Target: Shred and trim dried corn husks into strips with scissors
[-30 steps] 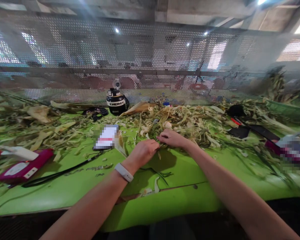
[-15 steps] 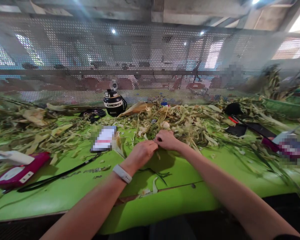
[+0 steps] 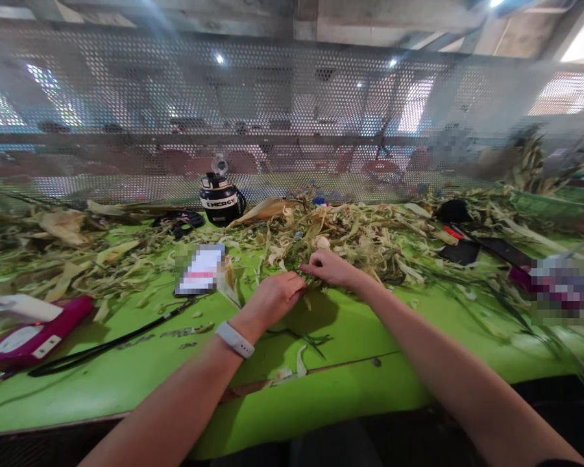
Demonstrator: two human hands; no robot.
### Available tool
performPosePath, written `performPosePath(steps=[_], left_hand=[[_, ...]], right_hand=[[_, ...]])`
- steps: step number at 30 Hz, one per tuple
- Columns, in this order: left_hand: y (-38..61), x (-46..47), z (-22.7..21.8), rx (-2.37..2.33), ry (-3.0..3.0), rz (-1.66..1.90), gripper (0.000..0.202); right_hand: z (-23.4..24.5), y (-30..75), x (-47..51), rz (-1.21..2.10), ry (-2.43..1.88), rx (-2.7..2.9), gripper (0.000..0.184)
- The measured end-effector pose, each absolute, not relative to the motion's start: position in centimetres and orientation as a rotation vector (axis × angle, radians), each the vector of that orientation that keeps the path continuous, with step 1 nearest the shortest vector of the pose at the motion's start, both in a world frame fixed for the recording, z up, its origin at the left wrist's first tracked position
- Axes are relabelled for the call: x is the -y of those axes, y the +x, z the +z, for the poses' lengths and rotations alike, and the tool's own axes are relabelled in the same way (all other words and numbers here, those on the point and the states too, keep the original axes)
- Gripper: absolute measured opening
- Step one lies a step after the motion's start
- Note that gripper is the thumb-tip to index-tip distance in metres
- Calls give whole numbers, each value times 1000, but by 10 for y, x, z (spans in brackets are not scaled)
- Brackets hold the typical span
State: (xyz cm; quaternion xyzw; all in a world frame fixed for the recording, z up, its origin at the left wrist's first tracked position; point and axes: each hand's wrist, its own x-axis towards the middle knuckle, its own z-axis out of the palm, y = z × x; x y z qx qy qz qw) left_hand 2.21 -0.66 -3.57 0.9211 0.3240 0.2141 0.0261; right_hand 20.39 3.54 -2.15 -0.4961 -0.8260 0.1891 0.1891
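Observation:
My left hand (image 3: 276,295), with a pale band (image 3: 235,339) round its wrist, is closed, its fingertips bunched together. Right beside it, slightly higher, my right hand (image 3: 329,268) is pinched, thumb against bent fingers. What the two hold between them is too small and covered to make out. A small pale-green sliver (image 3: 308,301) shows just under the fingers. Behind my hands lies a heap of dry, pale husk-like strips (image 3: 360,237). On the green tabletop (image 3: 350,395) nearer me are a dark thin stem (image 3: 304,337) and a pale curled scrap (image 3: 301,360).
A black jar labelled ENERGY (image 3: 220,201) stands behind the phone (image 3: 202,269). To the left are a magenta device (image 3: 37,334), a black strap (image 3: 111,352) and more dry leaves (image 3: 78,272). A green basket (image 3: 549,209) is far right. A perforated screen (image 3: 272,104) closes the back.
My right hand's fingers have shifted slightly apart from my left hand, leaving a small gap. The left hand stays nearly in place.

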Motion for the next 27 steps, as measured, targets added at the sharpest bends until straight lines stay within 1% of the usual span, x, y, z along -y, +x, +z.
performPosePath(steps=[7,15,20,24,27], left_hand=[[23,6,-37,-1025,2869,635,17],[24,6,-37,-994,2883,626,19],[24,6,-37,-980,2880,646,20],[24,6,-37,-969,2889,647,19],[24,7,-36,-986,2890,638,20]], right_hand=[[-18,209,-33,689,-1365,2304,53],[-21,209,-34,784,-1349,2319,38],[-19,208,-32,761,-1331,2277,34],[-18,208,-32,705,-1333,2379,36],[-18,208,-31,732,-1328,2374,35]])
